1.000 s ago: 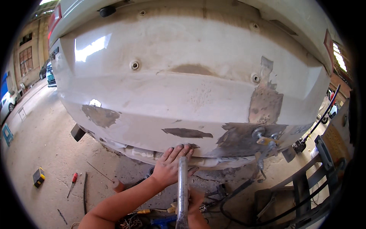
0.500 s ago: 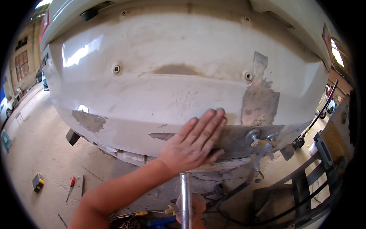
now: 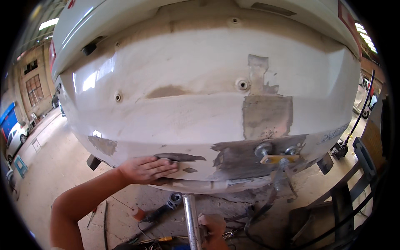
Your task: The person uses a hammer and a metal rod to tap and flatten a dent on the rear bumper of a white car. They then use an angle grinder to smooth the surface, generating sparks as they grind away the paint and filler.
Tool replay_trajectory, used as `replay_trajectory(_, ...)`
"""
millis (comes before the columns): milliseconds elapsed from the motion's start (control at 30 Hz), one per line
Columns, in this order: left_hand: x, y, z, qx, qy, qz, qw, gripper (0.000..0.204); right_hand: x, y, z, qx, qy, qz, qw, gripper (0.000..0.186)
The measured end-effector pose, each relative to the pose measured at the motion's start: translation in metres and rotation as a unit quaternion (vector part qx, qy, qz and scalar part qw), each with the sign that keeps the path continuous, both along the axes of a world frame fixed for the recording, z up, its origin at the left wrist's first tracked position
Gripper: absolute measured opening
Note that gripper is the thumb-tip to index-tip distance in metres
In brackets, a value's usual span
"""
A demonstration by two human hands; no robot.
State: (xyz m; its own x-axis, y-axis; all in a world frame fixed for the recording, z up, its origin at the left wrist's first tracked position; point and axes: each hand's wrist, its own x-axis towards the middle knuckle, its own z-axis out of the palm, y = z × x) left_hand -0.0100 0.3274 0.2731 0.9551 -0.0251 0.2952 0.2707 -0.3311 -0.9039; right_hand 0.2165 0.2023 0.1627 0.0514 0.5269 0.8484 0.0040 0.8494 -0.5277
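Observation:
My left hand lies flat on the lower middle of a car's white rear panel, fingers stretched rightward beside a dark sanded patch. My right hand grips an upright silver metal tool just below the panel's lower edge; part of that hand is hidden behind the shaft. A pulling fixture with round metal feet and a brass-coloured bar is attached to the large grey patch at lower right, with a cable running down from it. More bare patches show above.
A corded power tool, rods and other tools lie on the concrete floor below. A black metal frame stands close at the right. Further back left are a parked white car and a small blue stool.
My left hand rose toward the panel's middle right, then came down and leftward onto the lower middle, fingers now pointing right. My right hand stays on the metal tool. The view has shifted.

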Motion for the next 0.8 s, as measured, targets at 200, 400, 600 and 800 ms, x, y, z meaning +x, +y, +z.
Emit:
replay_trajectory(200,0.032,-0.002,0.01,0.036,0.021,-0.032,0.999,0.057,0.007,-0.006,0.006,0.018,0.005,-0.018,1.0,0.02)
replay_trajectory(400,0.113,-0.014,0.02,-0.001,0.076,-0.02,0.997,0.059,-0.016,-0.003,-0.002,0.03,0.066,-0.027,0.997,0.024)
replay_trajectory(600,0.076,-0.009,0.031,0.028,0.027,-0.011,0.999,0.056,-0.023,0.008,-0.001,-0.005,0.005,-0.048,0.999,0.033)
replay_trajectory(800,0.01,-0.003,0.032,-0.022,-0.062,0.004,0.998,0.066,-0.03,0.011,0.008,-0.101,-0.041,-0.12,0.987,0.033)
